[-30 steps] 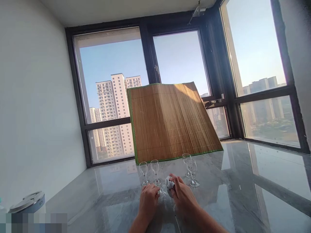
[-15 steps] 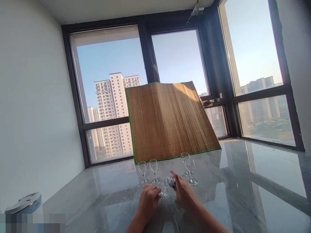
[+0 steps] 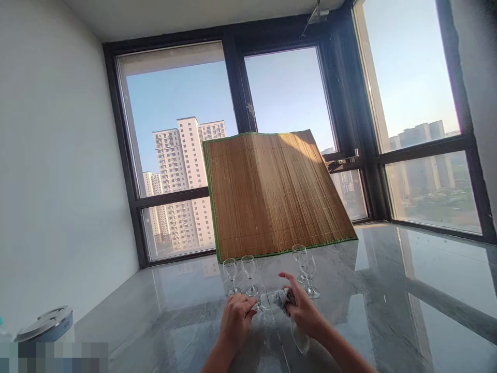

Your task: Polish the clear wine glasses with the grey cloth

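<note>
Between my hands a small stemmed wine glass is held tilted nearly on its side above the grey counter. My left hand is closed on its stem end. A crumpled grey-white cloth is pinched in my right hand at the bowl end, with the index finger stretched out; whether cloth is inside the bowl I cannot tell. Two upright wine glasses, a left one and its neighbour, stand just beyond my left hand. Beyond my right hand stand two more, a nearer glass and a farther glass.
The glossy grey counter reflects the windows. A bamboo mat with green edging leans against the dark window frame behind the glasses. At the lower left stands a lidded container, partly cut off by a blurred patch.
My right hand and the cloth have shifted a little to the right, and more of the held glass shows. My left hand keeps its grip. The view has shifted slightly.
</note>
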A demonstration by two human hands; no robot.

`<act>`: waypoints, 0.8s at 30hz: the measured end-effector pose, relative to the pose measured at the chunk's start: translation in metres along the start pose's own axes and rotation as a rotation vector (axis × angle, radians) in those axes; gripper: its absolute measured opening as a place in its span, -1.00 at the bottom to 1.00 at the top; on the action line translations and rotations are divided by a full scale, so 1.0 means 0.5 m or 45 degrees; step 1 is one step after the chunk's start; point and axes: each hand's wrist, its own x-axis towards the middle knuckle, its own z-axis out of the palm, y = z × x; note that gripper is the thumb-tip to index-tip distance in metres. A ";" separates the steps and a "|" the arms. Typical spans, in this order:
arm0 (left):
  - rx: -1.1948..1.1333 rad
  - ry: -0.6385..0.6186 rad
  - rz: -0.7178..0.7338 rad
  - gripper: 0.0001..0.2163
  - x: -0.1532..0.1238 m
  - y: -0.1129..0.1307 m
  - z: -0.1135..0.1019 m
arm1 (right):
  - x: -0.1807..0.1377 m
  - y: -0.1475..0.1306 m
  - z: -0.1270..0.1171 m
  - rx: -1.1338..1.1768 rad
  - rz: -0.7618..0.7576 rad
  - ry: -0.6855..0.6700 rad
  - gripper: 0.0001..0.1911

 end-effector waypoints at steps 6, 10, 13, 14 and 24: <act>-0.153 -0.027 0.046 -0.85 0.001 -0.013 0.005 | -0.008 -0.036 -0.001 0.389 0.236 -0.176 -0.21; -0.385 0.067 -0.162 -0.79 0.004 -0.018 0.023 | 0.005 -0.059 -0.011 0.337 0.251 0.166 -0.30; -0.652 0.141 -0.282 -0.70 0.011 -0.019 0.043 | 0.014 -0.049 -0.012 0.218 0.211 0.365 -0.32; -0.755 0.161 -0.294 -0.66 0.013 -0.017 0.049 | 0.015 -0.042 -0.009 0.204 0.202 0.360 -0.31; -1.032 0.110 -0.263 -0.42 -0.010 0.042 0.097 | -0.008 -0.011 0.090 0.543 0.299 -0.116 -0.15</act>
